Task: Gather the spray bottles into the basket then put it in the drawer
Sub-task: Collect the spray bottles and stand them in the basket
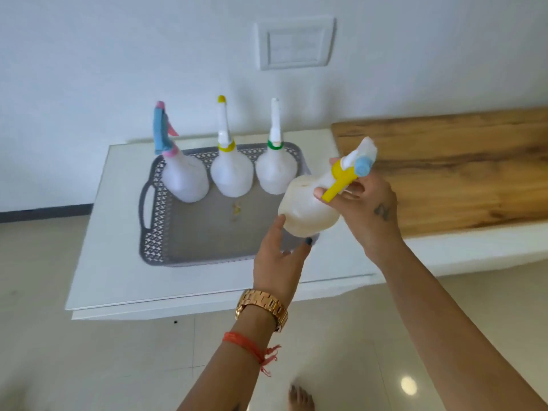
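1. While three spray bottles stand upright along the far side of the grey basket [154, 229], a fourth bottle [305, 207] is held tilted in the air over the basket's near right corner.
2. Right hand [363, 207]: fingers curled round the fourth bottle's neck, beside its yellow trigger [335, 189]; blue nozzle points right.
3. Left hand [278, 256]: fingers spread, fingertips touching the underside of the fourth bottle's body.
4. Far row, left to right: blue-and-pink sprayer bottle [185, 179], yellow-collared bottle [232, 175], green-collared bottle [275, 172].
5. Basket sits on a white surface [118, 271]; a wooden board [459, 167] lies to the right.
6. Gold watch [262, 307] and orange thread [246, 347] on the left wrist.
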